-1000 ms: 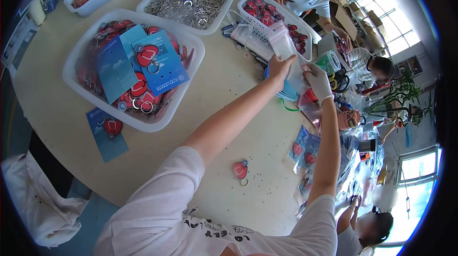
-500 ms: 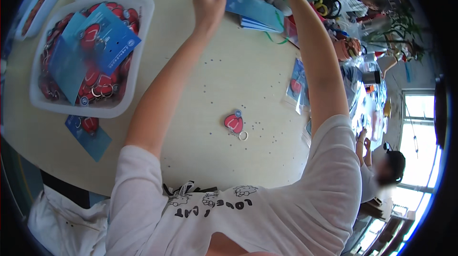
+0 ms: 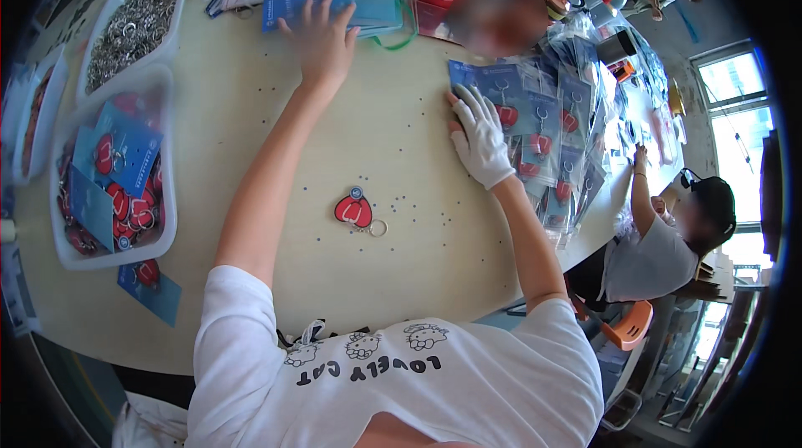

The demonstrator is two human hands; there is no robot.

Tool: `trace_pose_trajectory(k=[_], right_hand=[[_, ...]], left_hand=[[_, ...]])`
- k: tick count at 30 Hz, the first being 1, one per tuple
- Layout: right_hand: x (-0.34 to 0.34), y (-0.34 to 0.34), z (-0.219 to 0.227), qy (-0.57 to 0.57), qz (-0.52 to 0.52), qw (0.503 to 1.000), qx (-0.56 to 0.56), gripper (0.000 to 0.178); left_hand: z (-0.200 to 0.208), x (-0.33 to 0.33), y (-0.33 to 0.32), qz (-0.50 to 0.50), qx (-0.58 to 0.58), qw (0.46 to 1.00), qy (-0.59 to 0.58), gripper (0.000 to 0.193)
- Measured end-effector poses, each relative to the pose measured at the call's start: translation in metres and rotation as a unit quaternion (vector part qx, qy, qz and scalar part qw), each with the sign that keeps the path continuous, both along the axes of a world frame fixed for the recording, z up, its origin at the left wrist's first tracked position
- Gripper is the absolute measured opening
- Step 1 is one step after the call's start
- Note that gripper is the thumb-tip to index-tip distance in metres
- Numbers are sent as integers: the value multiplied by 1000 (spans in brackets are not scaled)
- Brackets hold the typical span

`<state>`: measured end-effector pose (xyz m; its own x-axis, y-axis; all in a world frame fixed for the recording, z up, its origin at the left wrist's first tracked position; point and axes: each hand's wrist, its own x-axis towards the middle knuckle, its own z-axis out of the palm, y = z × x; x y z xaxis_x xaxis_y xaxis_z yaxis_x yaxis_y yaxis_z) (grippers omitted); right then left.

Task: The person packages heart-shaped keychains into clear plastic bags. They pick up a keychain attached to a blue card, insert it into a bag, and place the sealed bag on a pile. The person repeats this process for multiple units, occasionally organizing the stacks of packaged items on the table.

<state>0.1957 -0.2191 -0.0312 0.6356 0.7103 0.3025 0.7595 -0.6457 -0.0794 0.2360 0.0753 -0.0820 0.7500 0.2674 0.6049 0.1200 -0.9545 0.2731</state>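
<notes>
Fingers (image 3: 334, 18) of my left hand (image 3: 322, 47) spread flat on cards (image 3: 368, 7); gloved right (image 3: 480, 137) pins packets (image 3: 543, 126) (steadying both).

My left hand (image 3: 322, 43) bare, arm stretched forward, fingers spread flat, my right hand (image 3: 482, 141) gloved, palm down, elbow bent
</notes>
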Motion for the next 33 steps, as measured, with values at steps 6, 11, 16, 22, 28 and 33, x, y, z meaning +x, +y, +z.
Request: trace_pose_trajectory(k=[6,11,16,22,28,33], right_hand=[[36,-50,7,-69,-68,993,-70,43],[43,-36,11,-21,-68,994,-83,42],[40,-40,-2,-128,-92,984,-79,38],[-10,0,-23,70,2,976,205,60],[97,7,-46,-3,-32,981,193,43],[86,36,-27,130,73,977,155,34]], left_hand=[[10,9,-8,12,69,997,31,34],[25,1,-2,-52,34,998,-12,58],[25,-26,26,55,-113,991,-43,92],[-16,10,37,-104,-349,928,-81,101],[-2,4,17,-74,-311,945,-75,97],[26,-131,1,-266,-297,916,51,75]])
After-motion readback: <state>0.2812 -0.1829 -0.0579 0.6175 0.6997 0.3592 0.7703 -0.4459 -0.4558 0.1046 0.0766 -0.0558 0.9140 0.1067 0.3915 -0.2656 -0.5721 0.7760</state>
